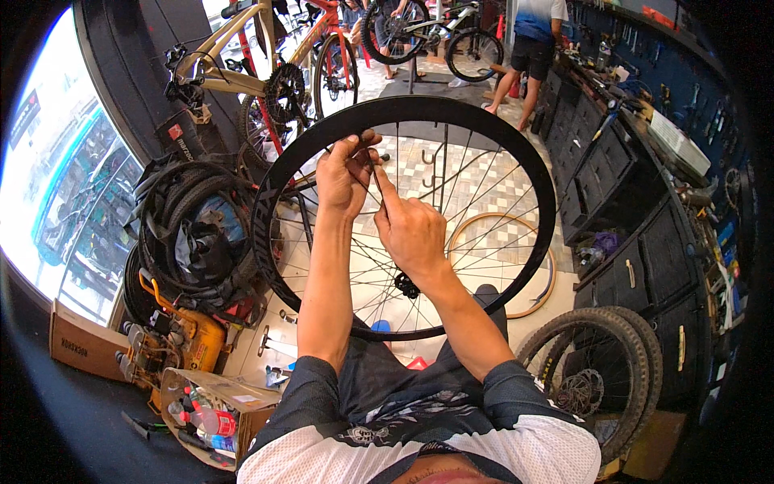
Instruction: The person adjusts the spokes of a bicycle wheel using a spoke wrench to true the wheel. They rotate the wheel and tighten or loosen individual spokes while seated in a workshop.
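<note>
A black deep-rimmed bicycle wheel [509, 143] stands tilted in front of me, above my lap, its dark spokes running to a black hub [406, 285]. My left hand [345, 173] is at the upper left inside of the rim, palm turned up and fingers curled around a small dark piece, too small to name. Beside it, my right hand [413, 234] reaches up among the spokes with its index finger stretched toward the left fingertips. The other right fingers are curled in; whether they grip anything is hidden. A dark knob [384, 157] shows just beside the fingertips.
Bikes, one with a tan frame [222, 44], stand at the far left. Coiled tires [173, 206] and a yellow machine [197, 343] lie left. A bare rim [548, 282] rests on the floor. Knobby-tired wheels [592, 323] lean right, near black drawers [653, 258]. A person [534, 48] stands behind.
</note>
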Tool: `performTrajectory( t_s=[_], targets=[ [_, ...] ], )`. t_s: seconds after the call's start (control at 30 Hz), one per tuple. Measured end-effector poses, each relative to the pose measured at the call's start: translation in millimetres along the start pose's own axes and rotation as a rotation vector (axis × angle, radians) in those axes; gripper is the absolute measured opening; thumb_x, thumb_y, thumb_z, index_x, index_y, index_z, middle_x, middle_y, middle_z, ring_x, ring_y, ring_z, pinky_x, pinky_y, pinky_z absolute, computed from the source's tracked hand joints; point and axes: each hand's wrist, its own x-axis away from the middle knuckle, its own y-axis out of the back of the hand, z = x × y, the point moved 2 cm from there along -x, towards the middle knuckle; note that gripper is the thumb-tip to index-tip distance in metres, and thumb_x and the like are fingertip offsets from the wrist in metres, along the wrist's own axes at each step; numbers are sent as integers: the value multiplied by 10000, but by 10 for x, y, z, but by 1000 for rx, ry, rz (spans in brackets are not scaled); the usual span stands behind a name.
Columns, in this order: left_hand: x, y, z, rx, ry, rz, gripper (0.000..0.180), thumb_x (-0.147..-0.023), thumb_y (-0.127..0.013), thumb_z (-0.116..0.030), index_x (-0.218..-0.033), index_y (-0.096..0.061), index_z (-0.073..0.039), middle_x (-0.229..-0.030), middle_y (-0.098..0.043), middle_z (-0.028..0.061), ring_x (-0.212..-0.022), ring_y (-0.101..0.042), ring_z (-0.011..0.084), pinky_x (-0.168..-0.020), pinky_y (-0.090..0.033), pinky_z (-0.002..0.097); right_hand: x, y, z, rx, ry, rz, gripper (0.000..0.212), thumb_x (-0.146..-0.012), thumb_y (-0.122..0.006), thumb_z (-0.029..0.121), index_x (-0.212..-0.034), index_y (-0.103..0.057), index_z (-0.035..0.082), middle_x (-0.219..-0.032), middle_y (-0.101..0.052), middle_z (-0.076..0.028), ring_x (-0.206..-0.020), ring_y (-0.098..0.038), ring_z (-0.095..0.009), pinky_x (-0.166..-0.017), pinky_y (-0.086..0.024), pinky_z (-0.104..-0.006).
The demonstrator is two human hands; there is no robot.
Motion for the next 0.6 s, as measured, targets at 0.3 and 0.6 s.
performTrajectory(
  t_s=[0.3, 0.6],
  targets=[
    [-56, 68, 40, 14, 2, -28, 148, -956, -719, -120, -1052, -692, -12, -969, -730, 131, -772, -694, 223, -717, -605, 363, -8, -24, -4, -43, -17, -6, 635, -864, -725, 115, -1487, -604, 102, -628, -638, -73, -568, -637, -249, -592, -547, -402],
    [-59, 87, 37, -12, -33, -6, 153, -965, -708, -124, -1078, -703, -21, -1004, -734, 135, -795, -695, 230, -753, -604, 374, -27, -25, 12, -38, -21, -1, 627, -865, -733, 121, -1480, -613, 105, -611, -629, -85, -541, -630, -261, -583, -544, -411]
  ],
)
